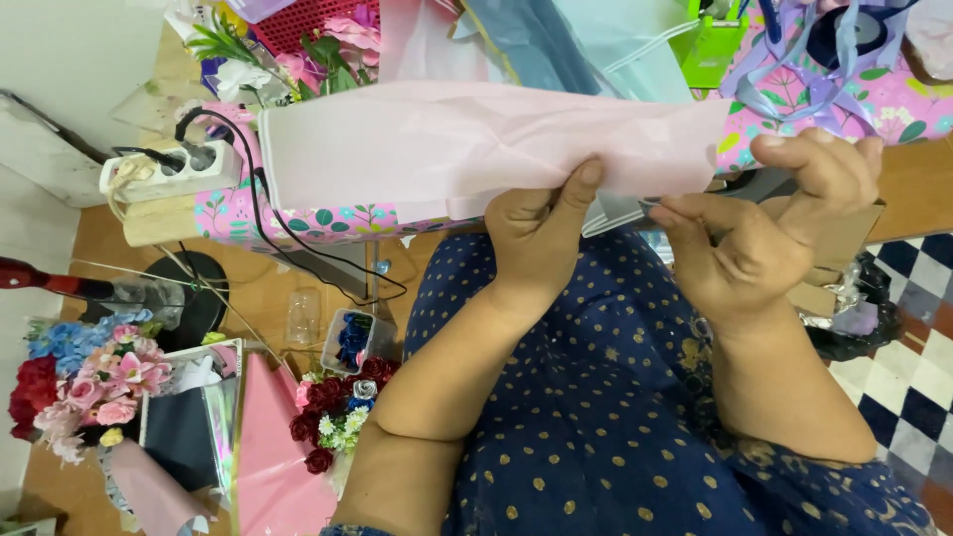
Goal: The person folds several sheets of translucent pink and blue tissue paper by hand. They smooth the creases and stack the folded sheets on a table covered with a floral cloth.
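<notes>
Pink tissue paper (476,149) was stretched sideways above the person's lap, in front of the flower-patterned table edge (298,220). Left hand (536,238) pinched its lower edge, thumb up against the sheet, fingers closed behind it. Right hand (764,228) sat just beside, at the paper's right end; thumb and forefinger closed, apparently on the same edge or a fold of it, though the contact point was hard to make out. Other fingers curled loosely above.

White power strip (169,171) lay at the table's left end, black cable (268,213) running down from it. Bouquet of pink, blue and red flowers (79,382) stood on the floor at left. A smaller cluster of dark red roses (333,407) sat near the left forearm. Purple ribbon (824,60) lay on the table at upper right. Checkered floor (903,387) showed at right.
</notes>
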